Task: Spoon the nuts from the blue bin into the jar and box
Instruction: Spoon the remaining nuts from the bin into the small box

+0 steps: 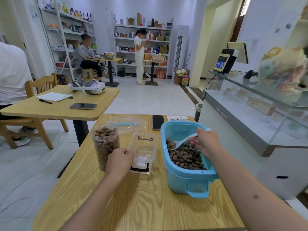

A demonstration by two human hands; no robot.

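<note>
Nearest me, my left hand curls round the near left corner of the box, fingers gripping its rim, I judge to keep the light plastic from sliding while I fill it. The box stands open and looks empty, its black latch facing me. Just left of it, partly behind that hand, the jar stands upright, lidless and already nearly full of nuts, so the box seems the next target.

To the right sits the bin, its handle toward me, with the remaining nuts heaped in the bottom. My right hand reaches into it, fingers closed round the handle of the white spoon, whose bowl rests on the nuts at the far left of the heap; whether it is loaded I cannot tell.

Beyond the box lies a clear lid with a blue band, set aside out of the way, and a phone lies beside it.
</note>
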